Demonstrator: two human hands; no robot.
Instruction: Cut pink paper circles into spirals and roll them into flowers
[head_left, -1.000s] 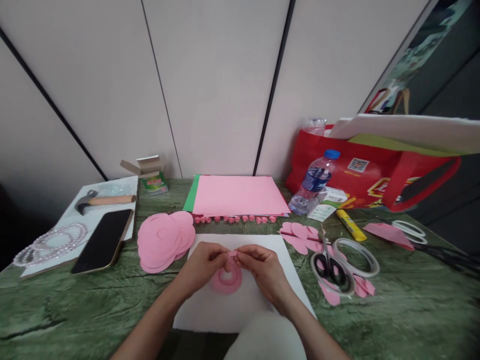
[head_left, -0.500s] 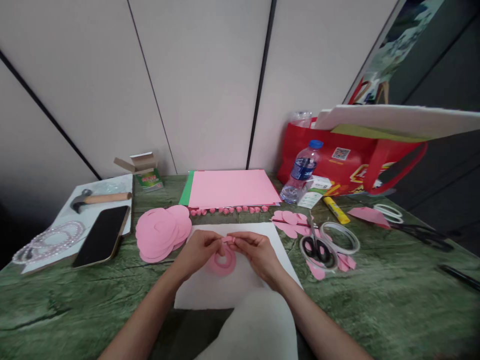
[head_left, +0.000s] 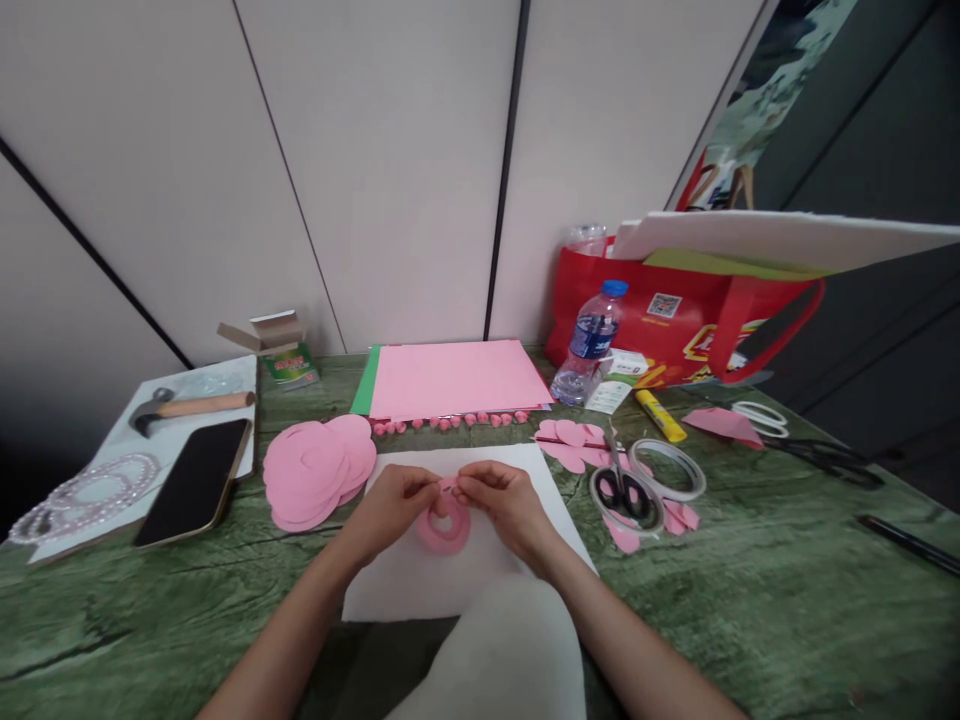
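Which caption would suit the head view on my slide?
Left hand and right hand hold a curled pink piece over a white sheet, near pink cutouts.

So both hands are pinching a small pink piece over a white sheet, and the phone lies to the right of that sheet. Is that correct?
Not quite: the phone lies to the left of the white sheet, as the head view shows. The left hand and right hand are indeed pinching a small pink piece over it.

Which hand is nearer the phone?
Left. The left hand is right of the phone, past the pink stack; the right hand is farther right.
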